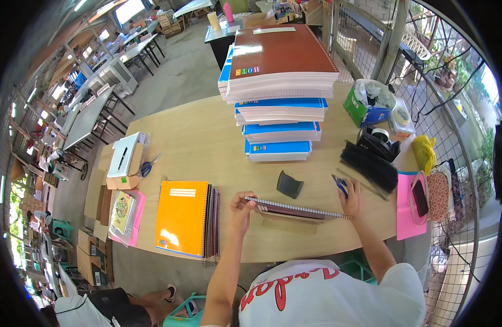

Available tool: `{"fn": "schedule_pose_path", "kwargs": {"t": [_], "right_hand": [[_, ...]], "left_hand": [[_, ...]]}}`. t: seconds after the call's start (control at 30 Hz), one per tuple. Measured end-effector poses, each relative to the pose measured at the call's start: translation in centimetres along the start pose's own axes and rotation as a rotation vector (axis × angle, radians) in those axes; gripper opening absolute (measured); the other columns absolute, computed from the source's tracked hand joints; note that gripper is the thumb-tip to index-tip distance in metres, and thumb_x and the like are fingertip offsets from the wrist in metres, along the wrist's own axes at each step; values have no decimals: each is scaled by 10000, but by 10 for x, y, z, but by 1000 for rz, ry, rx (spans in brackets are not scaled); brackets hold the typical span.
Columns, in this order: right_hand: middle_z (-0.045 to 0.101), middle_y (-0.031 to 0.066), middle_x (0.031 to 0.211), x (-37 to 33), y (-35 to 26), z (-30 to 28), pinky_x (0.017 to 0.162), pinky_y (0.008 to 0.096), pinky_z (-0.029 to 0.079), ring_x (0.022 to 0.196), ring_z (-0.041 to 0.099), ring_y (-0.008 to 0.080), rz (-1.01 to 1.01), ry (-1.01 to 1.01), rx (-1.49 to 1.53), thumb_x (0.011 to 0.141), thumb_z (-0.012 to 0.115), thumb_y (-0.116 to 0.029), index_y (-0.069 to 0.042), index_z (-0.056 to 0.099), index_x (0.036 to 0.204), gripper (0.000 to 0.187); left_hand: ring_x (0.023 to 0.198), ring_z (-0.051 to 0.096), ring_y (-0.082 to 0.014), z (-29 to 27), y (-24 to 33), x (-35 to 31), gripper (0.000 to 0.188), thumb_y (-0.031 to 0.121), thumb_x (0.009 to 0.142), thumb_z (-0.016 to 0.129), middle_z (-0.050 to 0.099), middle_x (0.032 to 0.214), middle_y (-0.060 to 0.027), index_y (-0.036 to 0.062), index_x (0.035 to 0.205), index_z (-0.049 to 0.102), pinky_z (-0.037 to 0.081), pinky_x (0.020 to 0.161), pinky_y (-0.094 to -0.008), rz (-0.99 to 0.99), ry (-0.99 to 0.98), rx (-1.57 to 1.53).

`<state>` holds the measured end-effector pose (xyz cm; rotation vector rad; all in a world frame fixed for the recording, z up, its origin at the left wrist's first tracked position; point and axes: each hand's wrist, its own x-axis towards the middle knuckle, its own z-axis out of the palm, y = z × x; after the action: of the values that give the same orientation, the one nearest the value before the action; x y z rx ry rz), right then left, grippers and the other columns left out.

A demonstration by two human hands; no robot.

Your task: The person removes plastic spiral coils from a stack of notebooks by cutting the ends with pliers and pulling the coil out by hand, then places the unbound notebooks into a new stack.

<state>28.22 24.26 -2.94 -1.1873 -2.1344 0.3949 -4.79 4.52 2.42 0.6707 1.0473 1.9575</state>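
A brown-covered spiral notebook (290,212) stands tilted on its edge at the near middle of the table, its coil binding running along the top. My left hand (241,211) pinches the left end of that coil between thumb and fingers. At the coil's right end, my right hand (351,199) is closed around blue-handled pliers (339,184), whose tips point up and left, away from the notebook. A small dark curved piece (289,184) lies just beyond the notebook. To the left rests a stack of spiral notebooks with an orange cover (180,215) on top.
Tall stacks of brown- and blue-covered books (283,60) stand at the far middle. Right of me lie black plastic coils (369,168), a tape dispenser (378,143) and a pink folder (406,218). Scissors (147,168) sit left. A wire-mesh wall (458,218) borders the right side.
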Motion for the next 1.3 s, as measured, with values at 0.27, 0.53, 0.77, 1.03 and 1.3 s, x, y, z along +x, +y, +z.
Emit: {"fn": "schedule_pose_path", "kwargs": {"t": [0.27, 0.53, 0.77, 1.03, 1.3], "right_hand": [[610, 28, 1097, 118, -222, -65, 1120, 636, 257, 1175, 545, 226, -1024, -327, -126, 800, 740, -337, -156, 619, 1194, 450], [597, -14, 950, 136, -280, -29, 1163, 629, 209, 1071, 565, 184, -1527, -171, -243, 799, 632, -176, -137, 689, 881, 108], [613, 23, 958, 116, -273, -25, 996, 557, 412, 1042, 596, 226, -1229, -480, -268, 825, 643, -246, -107, 688, 897, 163], [606, 199, 1082, 115, -213, -22, 881, 456, 473, 1048, 578, 385, -645, -597, 88, 859, 689, -309, -59, 576, 1194, 432], [638, 165, 1136, 82, -195, -110, 944, 424, 476, 1097, 606, 352, -130, -779, 225, 749, 812, -241, -70, 559, 1227, 567]], "left_hand": [[987, 624, -153, 7, 1, 2, 375, -3, 843, 732, 674, 1066, -85, 26, 1183, 576, 486, 901, -286, 9, -35, -5], [1007, 642, -139, 8, 0, -2, 474, -51, 810, 737, 682, 1085, -76, 35, 1233, 541, 503, 906, -265, 28, 44, -52], [911, 659, -128, 4, -1, -1, 547, -61, 791, 756, 704, 966, -62, 40, 1275, 524, 522, 860, -258, 60, 53, -4], [859, 684, -155, 18, 2, -2, 722, -73, 773, 770, 719, 913, -107, 44, 1389, 413, 533, 800, -244, 109, 130, 62], [1069, 635, -211, 49, 69, -1, 705, 84, 794, 806, 654, 1157, -144, 50, 1388, 427, 509, 937, -344, 203, -90, 347]]}}
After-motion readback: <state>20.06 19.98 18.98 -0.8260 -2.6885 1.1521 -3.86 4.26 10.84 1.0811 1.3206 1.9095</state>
